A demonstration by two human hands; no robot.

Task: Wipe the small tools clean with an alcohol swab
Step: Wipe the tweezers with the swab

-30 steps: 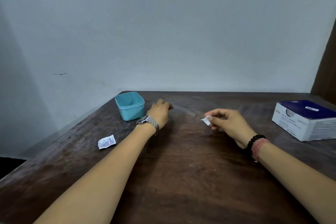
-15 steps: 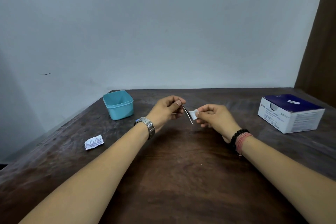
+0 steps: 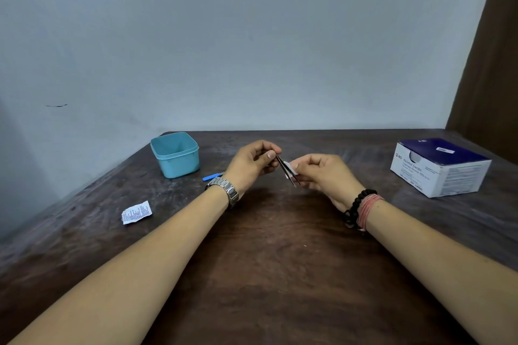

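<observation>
Above the middle of the dark wooden table, my left hand pinches the upper end of thin metal tweezers, which slant down to the right. My right hand pinches a small white alcohol swab against the tweezers' shaft. The two hands nearly touch. A small blue tool lies on the table just left of my left wrist, partly hidden by it.
A teal plastic tub stands at the back left. A torn swab wrapper lies on the left. A blue and white box of alcohol swabs sits at the right. A grey wall rises behind the table.
My left hand lifted the tweezers off the table and brought them to the swab in my right hand. Both hands have closed in, and the swab now touches the tweezers.
</observation>
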